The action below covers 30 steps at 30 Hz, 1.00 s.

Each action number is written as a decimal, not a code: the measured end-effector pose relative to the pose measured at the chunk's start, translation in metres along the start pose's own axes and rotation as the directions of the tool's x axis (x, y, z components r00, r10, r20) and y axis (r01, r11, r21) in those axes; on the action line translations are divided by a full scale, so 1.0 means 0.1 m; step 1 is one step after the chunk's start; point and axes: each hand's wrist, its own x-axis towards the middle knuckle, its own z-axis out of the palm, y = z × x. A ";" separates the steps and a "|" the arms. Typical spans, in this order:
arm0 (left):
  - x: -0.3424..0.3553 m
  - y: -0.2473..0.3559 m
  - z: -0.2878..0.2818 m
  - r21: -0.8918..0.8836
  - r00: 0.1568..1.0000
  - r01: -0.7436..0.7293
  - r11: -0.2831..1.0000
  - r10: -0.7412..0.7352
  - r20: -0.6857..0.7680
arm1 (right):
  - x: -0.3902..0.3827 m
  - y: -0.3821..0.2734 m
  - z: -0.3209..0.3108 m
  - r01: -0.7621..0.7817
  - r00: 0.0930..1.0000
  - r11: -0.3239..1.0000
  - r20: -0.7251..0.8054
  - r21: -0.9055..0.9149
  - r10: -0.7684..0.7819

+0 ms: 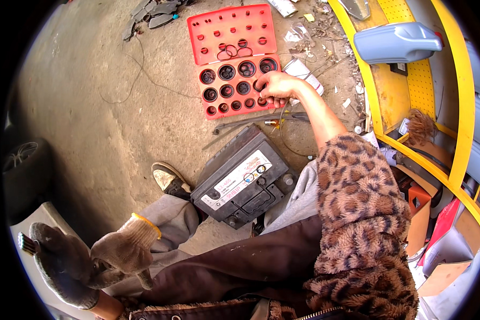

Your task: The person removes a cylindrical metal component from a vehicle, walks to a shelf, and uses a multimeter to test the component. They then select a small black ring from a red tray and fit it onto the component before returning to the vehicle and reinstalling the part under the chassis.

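My bare right hand (pixel 277 89) reaches over the right side of a red O-ring case (pixel 239 113), its fingers bent together at a compartment. Whatever they pinch is hidden. Black O-rings fill the round compartments, and several loose rings (pixel 233 52) lie by the hinge of the open lid. In a grey work glove, my left hand (pixel 64 261) is closed at the lower left around a dark piece with a ribbed end (pixel 26 244). A loose work glove (pixel 127 246) with an orange-edged cuff lies against that hand. Two O-rings (pixel 261 169) rest on a black car battery (pixel 240 184) between my legs.
A yellow metal rack (pixel 369 80) at right holds a grey-blue jug (pixel 394 42). Open cardboard boxes (pixel 448 266) stand below it. A tyre (pixel 25 176) is at far left. Thin wire, dark rods (pixel 234 124) and litter lie on the concrete floor.
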 end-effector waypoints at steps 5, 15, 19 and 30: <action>-0.02 0.01 0.00 0.137 1.000 -0.004 0.991 0.007 -0.025 | 0.05 0.01 0.01 0.066 0.994 0.995 -0.086 -0.072 -0.072; 0.05 0.01 0.21 0.214 0.993 0.024 0.977 0.000 -0.114 | -0.10 -0.02 -0.30 0.147 0.948 0.989 -0.291 0.033 -0.131; 0.02 0.06 0.18 0.191 0.991 0.027 0.981 -0.002 -0.133 | -0.19 -0.09 -0.31 0.151 0.936 0.988 -0.323 0.004 -0.142; 0.36 -0.40 0.75 0.514 0.574 -0.081 0.854 0.462 -0.676 | -0.05 -0.11 -0.26 0.276 0.914 0.955 -0.337 0.105 -0.226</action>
